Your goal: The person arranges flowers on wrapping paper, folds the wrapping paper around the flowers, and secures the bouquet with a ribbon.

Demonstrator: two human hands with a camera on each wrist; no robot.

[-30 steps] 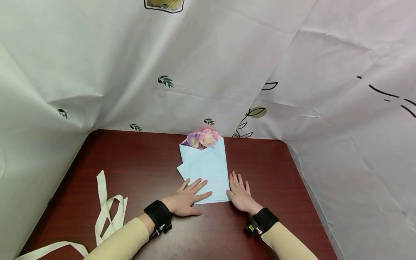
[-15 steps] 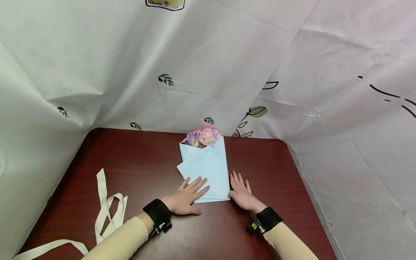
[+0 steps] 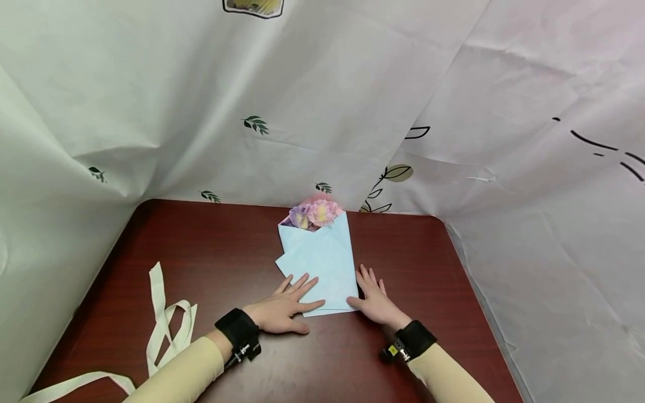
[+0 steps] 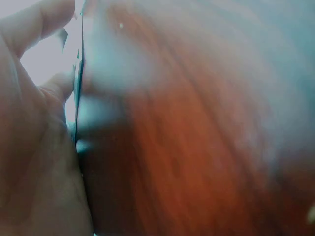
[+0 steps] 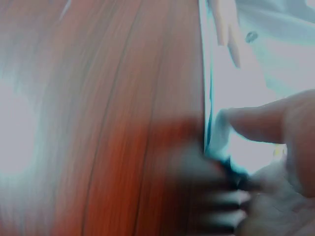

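Pink and purple flowers [image 3: 316,214] show at the top of a folded light blue wrapping paper [image 3: 322,254] lying on the table. My left hand [image 3: 282,309] rests with spread, straight fingers on the paper's lower left part. At the lower right edge, my right hand [image 3: 374,299] lies with its thumb over the paper's corner and its other fingers straight along the outer side. The right wrist view shows the thumb [image 5: 258,120] on the paper's edge. In the left wrist view the hand [image 4: 37,132] is at the left border, beside the paper's thin edge.
A long cream ribbon [image 3: 163,330] lies in loose loops on the left of the dark red wooden table [image 3: 227,240]. A white cloth [image 3: 312,112] printed with leaves hangs behind the table and along both sides.
My left hand has slid slightly left on the paper. The right thumb has moved from beside the edge onto the paper's lower right corner. The flowers and ribbon stay where they were.
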